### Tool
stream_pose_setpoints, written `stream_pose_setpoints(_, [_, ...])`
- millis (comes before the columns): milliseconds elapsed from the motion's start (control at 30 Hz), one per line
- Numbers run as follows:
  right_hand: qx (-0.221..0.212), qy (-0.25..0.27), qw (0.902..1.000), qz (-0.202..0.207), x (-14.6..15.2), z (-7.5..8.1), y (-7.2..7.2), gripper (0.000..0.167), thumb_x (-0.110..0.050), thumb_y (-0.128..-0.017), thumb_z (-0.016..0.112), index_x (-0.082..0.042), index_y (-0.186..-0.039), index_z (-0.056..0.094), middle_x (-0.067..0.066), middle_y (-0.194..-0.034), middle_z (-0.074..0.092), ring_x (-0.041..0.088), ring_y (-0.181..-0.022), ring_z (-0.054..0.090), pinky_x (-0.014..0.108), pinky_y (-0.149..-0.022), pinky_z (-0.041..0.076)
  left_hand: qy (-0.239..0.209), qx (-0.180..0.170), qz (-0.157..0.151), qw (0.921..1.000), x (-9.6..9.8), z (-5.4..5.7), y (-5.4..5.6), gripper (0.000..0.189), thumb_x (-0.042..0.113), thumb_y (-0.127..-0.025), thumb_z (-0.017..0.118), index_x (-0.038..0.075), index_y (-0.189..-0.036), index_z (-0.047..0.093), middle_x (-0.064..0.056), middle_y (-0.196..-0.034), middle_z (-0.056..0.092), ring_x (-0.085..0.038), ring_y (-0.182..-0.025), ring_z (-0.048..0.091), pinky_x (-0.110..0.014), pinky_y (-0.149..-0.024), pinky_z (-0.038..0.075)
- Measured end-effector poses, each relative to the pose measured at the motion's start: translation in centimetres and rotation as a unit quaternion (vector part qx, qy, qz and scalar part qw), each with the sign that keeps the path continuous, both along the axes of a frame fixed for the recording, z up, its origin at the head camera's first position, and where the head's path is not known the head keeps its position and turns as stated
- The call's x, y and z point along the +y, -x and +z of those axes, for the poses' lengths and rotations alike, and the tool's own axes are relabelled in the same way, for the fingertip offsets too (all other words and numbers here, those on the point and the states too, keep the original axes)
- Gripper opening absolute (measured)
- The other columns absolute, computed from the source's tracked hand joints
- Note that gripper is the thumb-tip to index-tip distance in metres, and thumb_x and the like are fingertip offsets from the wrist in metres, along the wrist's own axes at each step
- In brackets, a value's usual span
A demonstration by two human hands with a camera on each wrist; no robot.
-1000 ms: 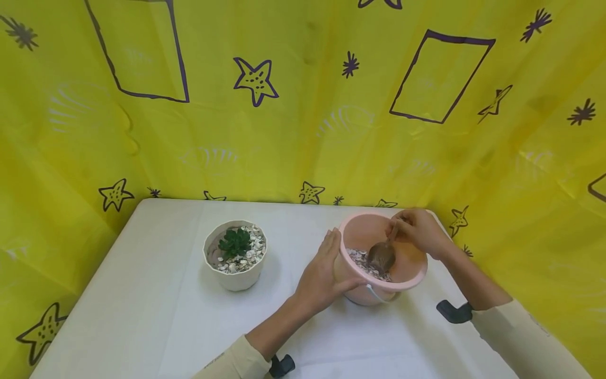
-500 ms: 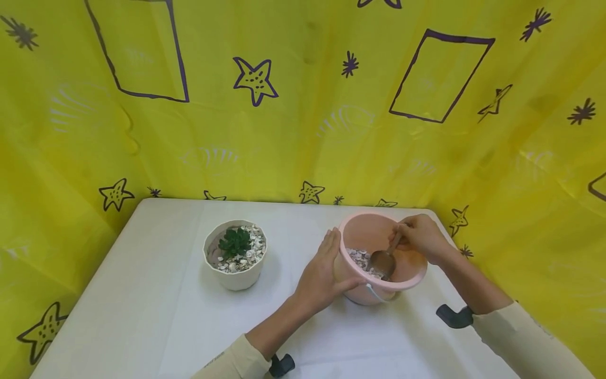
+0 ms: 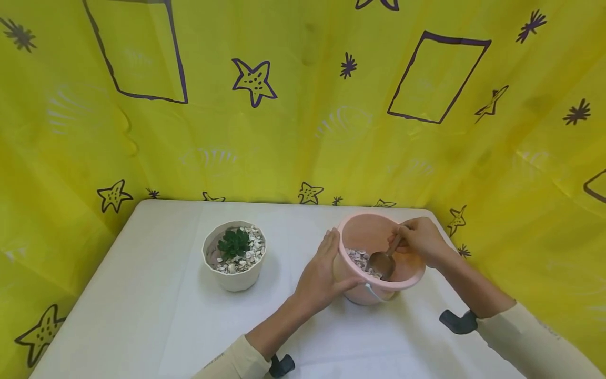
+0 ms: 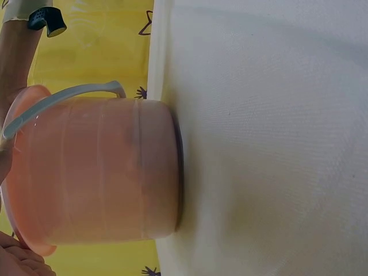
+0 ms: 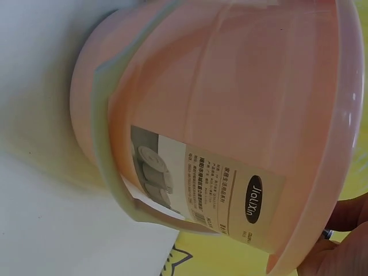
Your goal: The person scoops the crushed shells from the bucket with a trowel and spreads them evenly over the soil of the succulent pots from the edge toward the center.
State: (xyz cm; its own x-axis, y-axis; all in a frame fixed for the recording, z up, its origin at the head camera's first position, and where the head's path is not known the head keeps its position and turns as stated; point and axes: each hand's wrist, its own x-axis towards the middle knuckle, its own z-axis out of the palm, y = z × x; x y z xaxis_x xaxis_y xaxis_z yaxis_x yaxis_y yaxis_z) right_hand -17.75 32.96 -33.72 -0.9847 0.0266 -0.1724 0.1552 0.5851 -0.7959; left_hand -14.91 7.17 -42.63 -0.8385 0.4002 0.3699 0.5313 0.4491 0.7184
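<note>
My left hand (image 3: 318,280) rests against the near left outside of a pink bucket (image 3: 364,231), fingers straight along its wall and thumb stretched below the front rim. Over the bucket's right rim, my right hand (image 3: 423,241) pinches the handle of a brown spoon (image 3: 381,264). The spoon's bowl dips into pale chips, like small stones or shell bits (image 3: 357,257), at the bucket's left inside. In the left wrist view the bucket (image 4: 103,172) stands on the table. The right wrist view shows the bucket's label (image 5: 207,190); the spoon is hidden there.
A cream faceted pot (image 3: 236,281) stands left of the bucket, holding a green succulent (image 3: 234,243) and whitish chips on its right side. The bucket's pale handle (image 4: 69,95) hangs down. White cloth covers the table (image 3: 156,295); a yellow patterned curtain (image 3: 293,137) hangs behind.
My right hand has lowered slightly, and the spoon has turned so its bowl opening shows, with its handle leaning right. My left hand and the bucket stay in place.
</note>
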Motion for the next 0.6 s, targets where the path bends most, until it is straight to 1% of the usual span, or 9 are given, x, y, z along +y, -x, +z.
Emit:
stream_pose_setpoints(167, [-0.016, 0.014, 0.9997, -0.012, -0.05, 0.08, 0.0, 0.031, -0.003, -0.11, 0.048, 0.019, -0.107, 0.068, 0.018, -0.088, 0.075, 0.024, -0.077, 0.076, 0.029, -0.072, 0.064, -0.009, 0.0, -0.003, 1.0, -0.06, -0.01, 0.02, 0.112, 0.045, -0.083, 0.09, -0.001, -0.164, 0.028, -0.016, -0.17, 0.029, -0.03, -0.157, 0.026, -0.044, -0.12, 0.033])
stream_pose_setpoints(300, [-0.021, 0.027, 0.9994, -0.012, -0.05, 0.2, 0.07, 0.032, -0.002, -0.109, 0.046, 0.021, -0.108, 0.067, 0.019, -0.088, 0.075, 0.024, -0.077, 0.076, 0.029, -0.073, 0.064, -0.015, 0.001, -0.003, 0.9999, -0.1, -0.11, 0.1, 0.112, 0.045, -0.083, 0.09, -0.001, -0.164, 0.028, -0.016, -0.17, 0.03, -0.03, -0.157, 0.027, -0.045, -0.12, 0.033])
stream_pose_setpoints(500, [-0.036, 0.039, 0.9983, -0.023, 0.12, 0.37, -0.1, 0.032, -0.004, -0.111, 0.048, 0.023, -0.113, 0.066, 0.017, -0.089, 0.075, 0.023, -0.077, 0.076, 0.029, -0.072, 0.064, -0.009, -0.009, -0.002, 0.9999, 0.0, -0.05, -0.02, 0.112, 0.047, -0.083, 0.089, 0.001, -0.165, 0.027, -0.013, -0.171, 0.027, -0.028, -0.157, 0.025, -0.043, -0.12, 0.033])
stream_pose_setpoints(600, [-0.043, 0.045, 0.9977, -0.028, 0.05, 0.54, -0.16, 0.032, -0.004, -0.111, 0.049, 0.023, -0.115, 0.065, 0.016, -0.089, 0.075, 0.022, -0.077, 0.077, 0.029, -0.071, 0.064, -0.009, -0.008, -0.001, 0.9999, 0.05, -0.04, 0.0, 0.113, 0.047, -0.083, 0.089, 0.001, -0.165, 0.027, -0.014, -0.171, 0.028, -0.028, -0.157, 0.025, -0.043, -0.12, 0.033])
